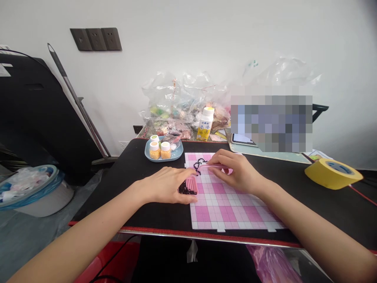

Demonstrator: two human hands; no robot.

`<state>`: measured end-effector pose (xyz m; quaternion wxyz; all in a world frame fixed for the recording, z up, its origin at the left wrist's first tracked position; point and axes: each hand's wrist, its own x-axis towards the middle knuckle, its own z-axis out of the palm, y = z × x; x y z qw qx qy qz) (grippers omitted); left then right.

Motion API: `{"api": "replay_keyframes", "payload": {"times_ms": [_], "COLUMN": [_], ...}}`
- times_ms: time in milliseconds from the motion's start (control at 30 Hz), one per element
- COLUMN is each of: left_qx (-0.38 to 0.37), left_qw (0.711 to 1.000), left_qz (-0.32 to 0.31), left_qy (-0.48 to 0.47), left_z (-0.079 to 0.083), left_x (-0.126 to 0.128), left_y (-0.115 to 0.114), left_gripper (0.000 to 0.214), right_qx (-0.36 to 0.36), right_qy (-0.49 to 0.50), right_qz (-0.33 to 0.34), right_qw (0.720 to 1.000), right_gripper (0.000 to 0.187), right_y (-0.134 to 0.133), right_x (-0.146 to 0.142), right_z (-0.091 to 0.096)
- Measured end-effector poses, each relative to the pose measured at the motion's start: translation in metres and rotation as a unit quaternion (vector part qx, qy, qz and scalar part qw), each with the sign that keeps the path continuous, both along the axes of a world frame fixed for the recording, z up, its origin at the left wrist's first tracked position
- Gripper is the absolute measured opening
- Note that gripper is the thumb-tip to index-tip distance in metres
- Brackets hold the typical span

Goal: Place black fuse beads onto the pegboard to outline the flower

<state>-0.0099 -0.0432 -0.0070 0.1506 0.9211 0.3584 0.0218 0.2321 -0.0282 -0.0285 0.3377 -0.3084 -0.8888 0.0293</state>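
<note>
My left hand (165, 185) is closed around a small ridged pink tray (193, 183), thumb on its far side and fingers on its near side. Small black beads (186, 191) lie heaped in the left part of that tray. Pinched in my right hand (240, 169) are pink tweezers (212, 166), their tip pointing left at a curved line of black beads (196, 166). Those beads stand on a pink-and-white checked pegboard (229, 217). Whether the tweezers hold a bead is too small to tell.
A blue plate (169, 158) with several bead jars (154, 151) stands behind my left hand. At the back are a white-and-yellow bottle (205, 125) and clear plastic bags (173, 96). To the right sits a yellow tape roll (330, 177). The black table mat (135, 212) has a red edge.
</note>
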Motion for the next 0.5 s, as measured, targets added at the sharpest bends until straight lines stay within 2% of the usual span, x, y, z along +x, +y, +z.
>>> {"api": "replay_keyframes", "payload": {"times_ms": [133,267,500], "left_qx": [-0.012,-0.006,-0.004], "left_qw": [0.999,0.999,1.000], "left_qz": [0.034,0.034,0.027], "left_qy": [0.013,0.014,0.012], "left_z": [0.002,0.001,0.000], "left_x": [0.001,0.000,0.000], "left_y": [-0.001,-0.001,0.000], "left_gripper": [0.057,0.055,0.054], "right_qx": [-0.031,-0.071,-0.077], "right_qy": [0.026,-0.017,-0.039], "right_qz": [0.037,0.083,0.096], "right_qw": [0.999,0.994,0.992], "right_gripper": [0.016,0.015,0.015], "right_y": [-0.005,-0.011,-0.012], "right_x": [-0.003,-0.008,-0.012], "right_z": [0.005,0.005,-0.003]}}
